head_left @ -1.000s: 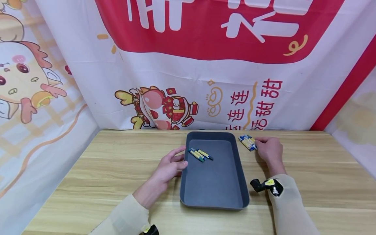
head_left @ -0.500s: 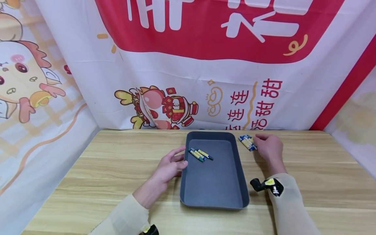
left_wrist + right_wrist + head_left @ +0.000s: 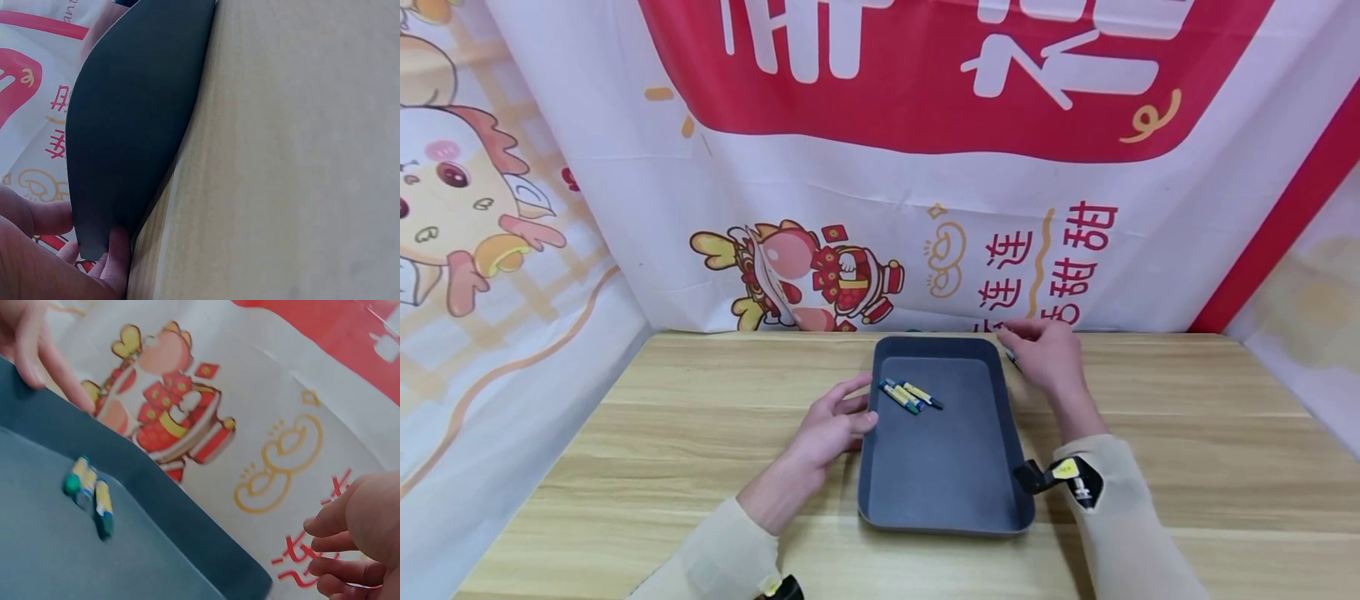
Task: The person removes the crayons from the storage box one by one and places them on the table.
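A dark grey tray [image 3: 940, 467] lies on the wooden table [image 3: 700, 400]. Three small yellow-and-blue batteries [image 3: 910, 395] rest at its far left inside; the right wrist view shows the batteries [image 3: 90, 494] on the tray floor [image 3: 75, 562]. My left hand [image 3: 835, 421] rests against the tray's left wall, its fingers [image 3: 115, 256] relaxed along the outer side [image 3: 131, 125]. My right hand [image 3: 1041, 354] hovers over the tray's far right corner with its fingers [image 3: 350, 550] curled; whether they hold anything is hidden. The loose battery pile is mostly covered by this hand.
A printed banner [image 3: 925, 208] hangs close behind the table's far edge and along both sides. A small black camera [image 3: 1060, 475] is strapped to my right wrist. Bare wood stretches to the left and right of the tray.
My right hand has lifted off the battery pile beside the tray and moved left towards the tray's far right corner. The left hand and the tray stay as they were.
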A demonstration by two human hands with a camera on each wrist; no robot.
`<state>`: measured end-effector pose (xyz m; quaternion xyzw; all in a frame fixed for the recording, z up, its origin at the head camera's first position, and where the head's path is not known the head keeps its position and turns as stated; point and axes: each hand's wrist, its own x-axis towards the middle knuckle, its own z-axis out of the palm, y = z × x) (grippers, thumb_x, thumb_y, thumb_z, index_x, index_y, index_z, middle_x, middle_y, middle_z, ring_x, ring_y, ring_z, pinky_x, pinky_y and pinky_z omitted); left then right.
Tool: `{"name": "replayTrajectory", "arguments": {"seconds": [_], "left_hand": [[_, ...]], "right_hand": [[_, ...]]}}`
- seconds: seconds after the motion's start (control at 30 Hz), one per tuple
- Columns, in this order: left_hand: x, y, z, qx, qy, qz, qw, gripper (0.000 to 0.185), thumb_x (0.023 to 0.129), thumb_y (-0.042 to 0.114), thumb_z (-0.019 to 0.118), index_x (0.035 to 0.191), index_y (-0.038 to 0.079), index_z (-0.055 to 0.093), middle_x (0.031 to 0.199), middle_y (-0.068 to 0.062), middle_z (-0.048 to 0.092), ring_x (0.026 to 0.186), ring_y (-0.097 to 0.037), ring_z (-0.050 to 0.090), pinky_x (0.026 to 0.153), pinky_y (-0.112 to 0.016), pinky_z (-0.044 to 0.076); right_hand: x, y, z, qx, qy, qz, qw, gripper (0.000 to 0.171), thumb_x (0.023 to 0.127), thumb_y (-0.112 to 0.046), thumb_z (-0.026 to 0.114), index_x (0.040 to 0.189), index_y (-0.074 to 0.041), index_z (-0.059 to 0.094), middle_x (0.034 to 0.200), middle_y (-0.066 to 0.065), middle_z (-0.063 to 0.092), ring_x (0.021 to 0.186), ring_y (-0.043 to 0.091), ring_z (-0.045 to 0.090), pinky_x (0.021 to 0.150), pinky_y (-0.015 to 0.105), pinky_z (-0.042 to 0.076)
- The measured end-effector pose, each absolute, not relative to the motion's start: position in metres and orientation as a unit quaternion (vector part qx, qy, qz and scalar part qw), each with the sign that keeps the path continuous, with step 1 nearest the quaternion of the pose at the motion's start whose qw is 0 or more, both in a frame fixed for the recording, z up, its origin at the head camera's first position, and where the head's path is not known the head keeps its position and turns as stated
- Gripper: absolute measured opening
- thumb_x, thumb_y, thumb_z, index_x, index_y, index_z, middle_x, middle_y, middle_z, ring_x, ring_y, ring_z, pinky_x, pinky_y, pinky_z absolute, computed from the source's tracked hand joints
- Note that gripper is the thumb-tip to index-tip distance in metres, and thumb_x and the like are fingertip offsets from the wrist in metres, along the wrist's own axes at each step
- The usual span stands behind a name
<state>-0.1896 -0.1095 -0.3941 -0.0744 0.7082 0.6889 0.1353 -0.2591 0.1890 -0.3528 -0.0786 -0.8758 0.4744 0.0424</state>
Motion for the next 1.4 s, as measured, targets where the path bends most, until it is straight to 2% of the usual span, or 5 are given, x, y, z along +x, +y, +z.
{"name": "replayTrajectory", "arguments": {"seconds": [0.33,0.57,0.9,1.13,1.4], "left_hand": [[-0.189,-0.111,-0.394,-0.074,0.707,0.69,0.138,0.061,0.102,0.005,0.065,0.158,0.022,0.05,0.159,-0.02,0.054,0.127,-0.031,0.068,0.1,-0.044,0.055],[-0.19,-0.112,-0.396,-0.073,0.706,0.691,0.138,0.061,0.101,0.004,0.065,0.158,0.022,0.051,0.158,-0.019,0.055,0.125,-0.03,0.069,0.098,-0.042,0.056],[-0.192,-0.112,-0.396,-0.075,0.706,0.689,0.144,0.062,0.101,0.005,0.065,0.158,0.024,0.05,0.16,-0.019,0.053,0.129,-0.031,0.067,0.103,-0.045,0.056],[-0.191,-0.113,-0.396,-0.073,0.707,0.689,0.141,0.061,0.102,0.005,0.065,0.159,0.023,0.05,0.16,-0.02,0.053,0.129,-0.032,0.067,0.104,-0.048,0.055],[-0.191,-0.113,-0.396,-0.074,0.709,0.687,0.14,0.06,0.102,0.006,0.066,0.157,0.024,0.051,0.158,-0.019,0.056,0.123,-0.029,0.069,0.099,-0.043,0.055]], "right_hand": [[-0.249,0.158,-0.347,-0.009,-0.871,0.49,0.029,0.038,0.104,-0.03,0.069,0.137,-0.011,0.071,0.135,0.015,0.071,0.119,0.033,0.063,0.1,0.046,0.053],[-0.245,0.137,-0.35,0.015,-0.867,0.498,0.004,0.036,0.103,-0.028,0.071,0.135,-0.012,0.073,0.134,0.013,0.072,0.119,0.03,0.063,0.099,0.045,0.053],[-0.245,0.121,-0.362,0.025,-0.872,0.489,-0.008,0.03,0.099,-0.023,0.077,0.125,-0.01,0.078,0.121,0.011,0.075,0.105,0.026,0.063,0.085,0.034,0.05],[-0.247,0.12,-0.368,0.013,-0.876,0.481,-0.026,0.031,0.098,-0.024,0.077,0.126,-0.01,0.077,0.124,0.011,0.075,0.107,0.027,0.063,0.09,0.038,0.051],[-0.248,0.121,-0.376,0.016,-0.881,0.47,-0.046,0.028,0.097,-0.021,0.079,0.123,-0.009,0.078,0.113,0.011,0.077,0.098,0.023,0.065,0.086,0.036,0.053]]}}
